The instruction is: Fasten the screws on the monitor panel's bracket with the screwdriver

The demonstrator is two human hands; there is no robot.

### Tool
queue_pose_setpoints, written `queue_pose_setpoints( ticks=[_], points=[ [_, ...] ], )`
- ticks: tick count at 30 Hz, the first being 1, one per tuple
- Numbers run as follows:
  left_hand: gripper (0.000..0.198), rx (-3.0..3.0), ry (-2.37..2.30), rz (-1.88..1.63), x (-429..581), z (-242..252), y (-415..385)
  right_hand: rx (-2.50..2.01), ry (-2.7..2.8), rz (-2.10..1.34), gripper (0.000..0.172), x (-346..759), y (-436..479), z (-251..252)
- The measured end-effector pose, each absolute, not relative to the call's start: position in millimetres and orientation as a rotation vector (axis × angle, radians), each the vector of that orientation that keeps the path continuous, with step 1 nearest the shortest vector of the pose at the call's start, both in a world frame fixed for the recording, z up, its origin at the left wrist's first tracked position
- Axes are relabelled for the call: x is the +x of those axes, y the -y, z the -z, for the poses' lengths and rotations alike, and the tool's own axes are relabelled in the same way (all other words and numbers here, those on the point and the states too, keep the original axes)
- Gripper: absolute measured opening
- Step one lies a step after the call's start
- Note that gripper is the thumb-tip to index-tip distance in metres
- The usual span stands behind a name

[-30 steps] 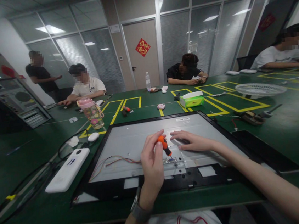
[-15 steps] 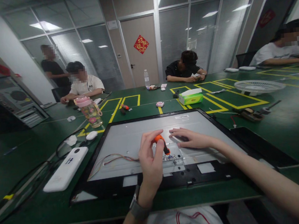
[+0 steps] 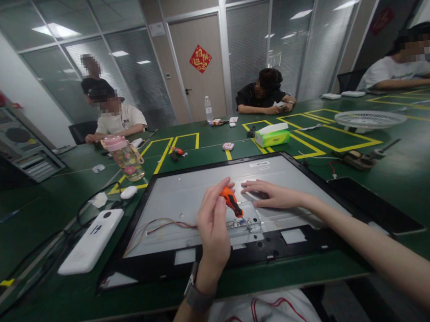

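My left hand (image 3: pixel 214 217) is closed around the orange and black handle of a screwdriver (image 3: pixel 232 201). The tool leans with its lower end at a small circuit board (image 3: pixel 240 223) on a flat display panel (image 3: pixel 172 191); its tip is too small to make out. Thin coloured wires (image 3: pixel 171 221) run left from the board across the grey metal back. My right hand (image 3: pixel 272 195) lies with fingers stretched out on the panel, just right of the screwdriver, holding nothing. A black frame borders the panel, which lies flat on the green table (image 3: pixel 288 271).
Left of the panel are a white power bank (image 3: pixel 92 241), black cables (image 3: pixel 30 270) and a pink-lidded bottle (image 3: pixel 126 160). A black phone-like slab (image 3: pixel 375 204) and a dark tool (image 3: pixel 364 158) lie right. Behind stands a tissue pack (image 3: pixel 273 136). Several people sit around the table.
The screwdriver handle has tilted and more of it shows, as my left hand's fingers have straightened somewhat. My right hand stays in place on the panel. The view has shifted slightly.
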State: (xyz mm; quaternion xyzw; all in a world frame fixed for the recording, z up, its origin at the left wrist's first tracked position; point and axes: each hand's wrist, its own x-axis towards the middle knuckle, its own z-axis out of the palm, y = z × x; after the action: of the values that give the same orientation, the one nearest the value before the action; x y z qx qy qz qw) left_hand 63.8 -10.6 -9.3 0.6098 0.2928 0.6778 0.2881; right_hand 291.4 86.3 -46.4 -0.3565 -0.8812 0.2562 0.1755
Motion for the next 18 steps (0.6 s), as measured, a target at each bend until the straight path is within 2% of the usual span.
queue_pose_setpoints(
  ticks=[6, 12, 18],
  points=[
    [0.02, 1.688, -0.803, -1.852, 63.2, 7.0, 11.2, -1.006, 2.496, -0.725, 0.06, 291.6, -86.3, 47.7],
    [0.031, 1.68, -0.756, -1.766, 63.8, 7.2, 12.3, -0.999, 2.484, -0.736, 0.06, 291.1, -86.5, 48.1],
    [0.022, 1.723, -0.753, -1.808, 63.0, 6.5, 10.9, -1.002, 2.475, -0.74, 0.059, 291.5, -87.0, 48.4]
  ],
)
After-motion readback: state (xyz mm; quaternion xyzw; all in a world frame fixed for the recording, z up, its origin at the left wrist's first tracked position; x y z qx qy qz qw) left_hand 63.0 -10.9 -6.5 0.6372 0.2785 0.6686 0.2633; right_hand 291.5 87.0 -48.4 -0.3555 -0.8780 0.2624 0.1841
